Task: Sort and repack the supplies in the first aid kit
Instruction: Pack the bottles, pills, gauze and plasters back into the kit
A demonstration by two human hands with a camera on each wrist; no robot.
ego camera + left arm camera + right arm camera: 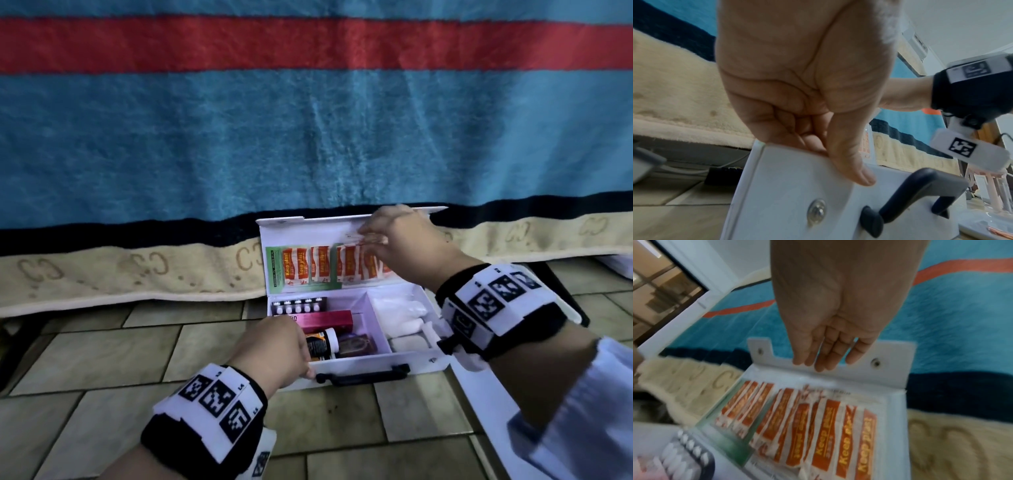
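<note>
The work surface is a floor (102, 346) of pale green-grey tiles with dark grout lines. Behind it hangs a blanket (308, 137) in blue with a red stripe, a dark band, and a cream border carrying a repeated letter pattern; its lower edge ends just above the tiles. The right wrist view shows a white-framed window (670, 288) at upper left.

The first aid kit (359, 368) is a white box standing open on the floor, directly in front of the blanket. Its lid (308, 229) is raised and leans back toward the blanket. A black carry handle (363, 375) is mounted on the front wall. A row of orange-and-white plaster strips (329, 263) lies against the inside of the lid. A divider splits the base into two compartments. The left compartment contains a blister pack of white tablets (298, 306), a pink carton (325, 320), a white-capped bottle (323, 344) and a small dark packet (356, 344). The right compartment contains white gauze or cotton (400, 311).

The left hand (274, 349) grips the front left corner of the box, thumb on the outer face and fingers curled over the rim. The right hand (397, 240) is released, its straight fingers resting on the upper edge of the lid, above the plaster strips.
</note>
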